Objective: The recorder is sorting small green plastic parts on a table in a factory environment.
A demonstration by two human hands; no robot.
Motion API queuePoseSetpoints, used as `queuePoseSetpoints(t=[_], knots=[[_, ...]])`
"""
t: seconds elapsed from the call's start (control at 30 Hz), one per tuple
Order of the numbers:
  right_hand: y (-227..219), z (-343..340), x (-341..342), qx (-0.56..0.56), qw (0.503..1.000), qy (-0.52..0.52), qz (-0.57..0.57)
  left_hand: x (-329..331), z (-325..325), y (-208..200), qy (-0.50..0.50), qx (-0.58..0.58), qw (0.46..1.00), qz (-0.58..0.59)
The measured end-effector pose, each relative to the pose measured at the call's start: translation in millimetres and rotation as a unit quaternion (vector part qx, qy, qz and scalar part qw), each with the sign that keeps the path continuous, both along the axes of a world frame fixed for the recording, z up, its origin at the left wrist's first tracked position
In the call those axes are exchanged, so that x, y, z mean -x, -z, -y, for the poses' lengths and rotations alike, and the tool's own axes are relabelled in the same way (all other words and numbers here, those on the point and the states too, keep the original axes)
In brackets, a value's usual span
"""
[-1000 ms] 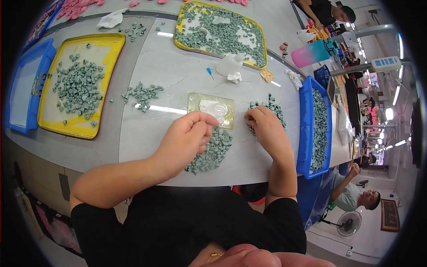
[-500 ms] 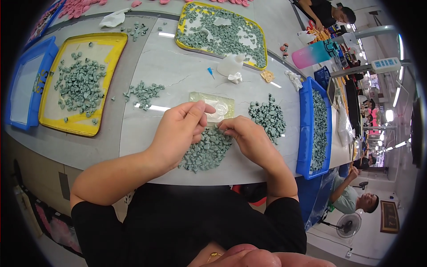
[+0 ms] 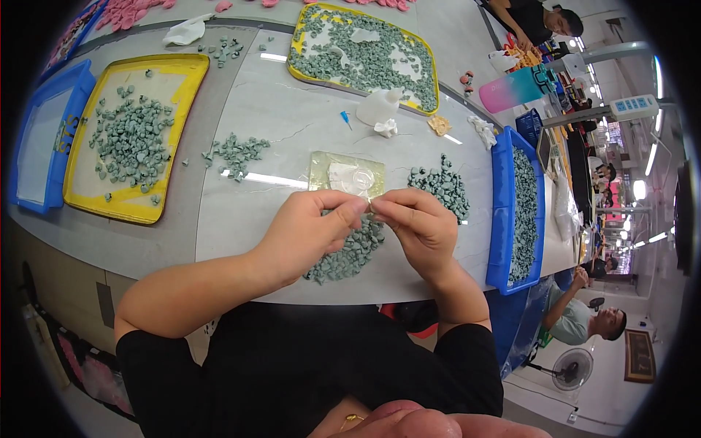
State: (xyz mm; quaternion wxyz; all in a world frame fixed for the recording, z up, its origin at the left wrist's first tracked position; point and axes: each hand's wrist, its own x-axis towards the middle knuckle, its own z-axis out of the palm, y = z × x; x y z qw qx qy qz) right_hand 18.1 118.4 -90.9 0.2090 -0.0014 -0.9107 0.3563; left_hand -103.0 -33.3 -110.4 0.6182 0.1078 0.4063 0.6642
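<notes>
My left hand [image 3: 310, 228] and my right hand [image 3: 420, 228] meet fingertip to fingertip above the table, both pinched closed. Whatever sits between the fingertips is too small and too covered to make out. Under and just in front of the hands lies a pile of small grey-green pieces [image 3: 349, 259], partly hidden by the left hand. Right beyond the fingers is a flat yellowish square sheet [image 3: 319, 174] with a white smear [image 3: 354, 177] on it. A second pile of dark-edged grey-green pieces [image 3: 442, 191] lies beside my right hand.
Yellow-rimmed trays of grey-green pieces stand at the left [image 3: 191, 95] and far side [image 3: 437, 91]. A blue bin [image 3: 500, 219] of pieces borders the right. A white squeeze bottle [image 3: 376, 108], a blue-tipped nozzle [image 3: 345, 119] and a small loose heap [image 3: 239, 155] lie beyond.
My left hand has come down and toward me, uncovering more of the sheet. My right hand has turned inward, and the two hands' fingertips now meet.
</notes>
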Motion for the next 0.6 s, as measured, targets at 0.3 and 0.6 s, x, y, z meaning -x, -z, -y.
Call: queuePoseSetpoints(t=[0.3,0.6], knots=[[-2.7,8.9,5.0,-0.141,0.988,-0.023,-0.058,-0.5,1.3,-6.2,-0.006,0.039,0.993,-0.114],[-0.3,-5.0,11.3,-0.167,0.983,-0.001,-0.078,0.3,3.7,0.8,-0.049,0.011,0.995,-0.089]])
